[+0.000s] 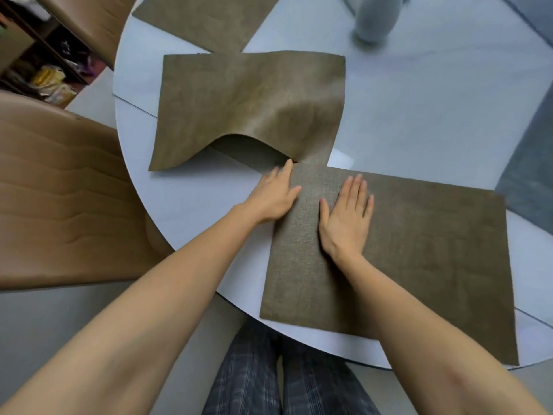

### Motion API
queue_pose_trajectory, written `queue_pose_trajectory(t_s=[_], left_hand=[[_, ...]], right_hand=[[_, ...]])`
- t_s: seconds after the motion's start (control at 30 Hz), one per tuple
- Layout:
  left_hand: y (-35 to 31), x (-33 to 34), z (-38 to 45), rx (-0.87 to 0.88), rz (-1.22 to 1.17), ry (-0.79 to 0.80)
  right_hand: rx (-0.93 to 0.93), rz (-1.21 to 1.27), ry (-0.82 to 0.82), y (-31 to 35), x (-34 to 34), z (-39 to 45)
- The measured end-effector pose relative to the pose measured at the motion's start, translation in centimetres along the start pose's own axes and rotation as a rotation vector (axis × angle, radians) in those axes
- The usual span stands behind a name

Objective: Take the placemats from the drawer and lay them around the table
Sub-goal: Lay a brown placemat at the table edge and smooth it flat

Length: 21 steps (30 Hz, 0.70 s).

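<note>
Three olive-brown woven placemats lie on a round white table (419,115). The nearest placemat (419,259) lies flat at the table's front edge. My right hand (347,217) presses flat on its left part, fingers straight. My left hand (276,196) rests on that mat's left edge, its fingertips at the corner where the middle placemat (248,109) begins. The middle placemat is buckled, with its near edge arched up off the table. A third placemat (206,19) lies flat at the far left rim.
A tan wooden chair (59,190) stands at the left of the table, and another chair back (89,22) is at the top left. A pale grey vase (374,16) stands at the far side. Shelves with clutter (45,76) sit beyond on the left.
</note>
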<state>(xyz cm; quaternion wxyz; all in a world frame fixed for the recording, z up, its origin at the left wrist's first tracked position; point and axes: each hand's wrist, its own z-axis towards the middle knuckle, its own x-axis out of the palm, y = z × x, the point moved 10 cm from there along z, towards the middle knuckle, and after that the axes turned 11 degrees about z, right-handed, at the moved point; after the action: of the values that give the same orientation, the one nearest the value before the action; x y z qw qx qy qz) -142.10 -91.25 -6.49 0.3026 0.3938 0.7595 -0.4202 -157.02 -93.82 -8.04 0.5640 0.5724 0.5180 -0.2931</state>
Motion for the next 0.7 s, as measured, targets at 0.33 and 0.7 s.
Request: queue_pose_trajectory(t_s=[0.33, 0.7], left_hand=[[-7.1, 4.5, -0.4, 0.276, 0.534, -0.225], [-3.0, 3.2, -0.9, 0.057, 0.552, -0.289]], right_hand=[[-0.188, 0.038, 0.082, -1.6, -1.0, 0.3], [-0.196, 0.112, 0.143, -2.0, -0.7, 0.6]])
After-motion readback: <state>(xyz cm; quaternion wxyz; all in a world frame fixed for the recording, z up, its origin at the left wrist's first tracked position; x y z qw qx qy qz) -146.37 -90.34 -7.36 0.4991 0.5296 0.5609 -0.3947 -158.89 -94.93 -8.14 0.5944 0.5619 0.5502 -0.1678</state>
